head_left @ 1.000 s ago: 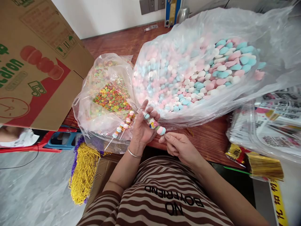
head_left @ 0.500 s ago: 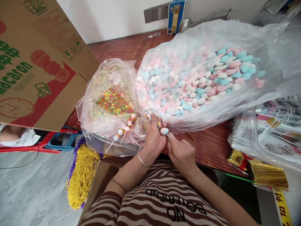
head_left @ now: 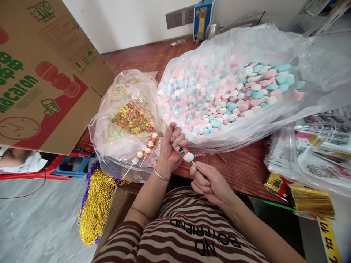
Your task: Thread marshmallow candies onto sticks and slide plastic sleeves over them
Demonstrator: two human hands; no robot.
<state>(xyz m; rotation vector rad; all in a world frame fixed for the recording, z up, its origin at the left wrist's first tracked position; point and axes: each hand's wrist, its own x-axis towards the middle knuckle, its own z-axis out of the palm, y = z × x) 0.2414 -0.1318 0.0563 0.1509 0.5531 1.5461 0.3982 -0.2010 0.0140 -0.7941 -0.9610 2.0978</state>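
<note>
A candy skewer (head_left: 188, 157) is between my two hands, with small coloured rings and a pink, white and blue piece on a thin stick. My left hand (head_left: 171, 148) is closed with curled fingers at the upper, candy end, and covers part of it. The bare lower end of the stick is pinched in my right hand (head_left: 210, 182). To the left, two loaded candy skewers (head_left: 142, 151) lie on a clear bag (head_left: 104, 128) of small coloured candy rings (head_left: 134, 118). Behind my hands a big clear bag (head_left: 219, 69) holds pink, white and blue candies (head_left: 255, 91).
A cardboard box (head_left: 55, 73) stands at the left. Gold and purple bead strings (head_left: 97, 201) hang below the table edge. Printed packaging (head_left: 323, 153) and a bundle of gold twist ties (head_left: 312, 201) lie at the right. A blue device (head_left: 203, 22) stands by the wall.
My left hand has moved slightly left and up, its fingers now more visible. My right hand has shifted down and holds the stick lower, with more of the stick showing.
</note>
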